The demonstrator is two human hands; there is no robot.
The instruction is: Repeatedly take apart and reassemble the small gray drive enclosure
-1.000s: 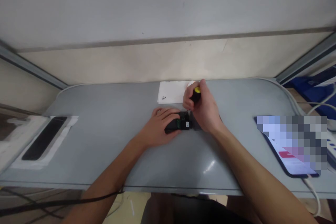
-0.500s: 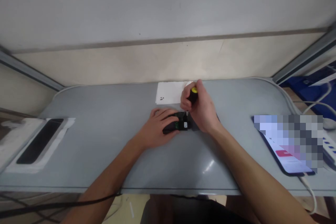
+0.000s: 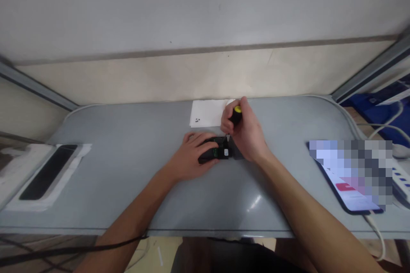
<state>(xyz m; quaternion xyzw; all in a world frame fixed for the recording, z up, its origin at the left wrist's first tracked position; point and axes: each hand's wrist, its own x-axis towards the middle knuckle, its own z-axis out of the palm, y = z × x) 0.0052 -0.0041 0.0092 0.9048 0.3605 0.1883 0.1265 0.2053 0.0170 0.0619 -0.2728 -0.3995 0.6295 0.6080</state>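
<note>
Gray table | left hand curled over black device, clasping it | right hand wrapped round yellow-capped tool | risk: tool could slip into green board if device twists

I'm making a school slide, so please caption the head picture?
Left hand holding a black device, right hand gripping a yellow-topped tool, white paper behind.

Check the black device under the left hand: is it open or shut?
Looks open: a green, circuit-like patch shows on the black device beside the left hand. The covered part I cannot tell.
</note>
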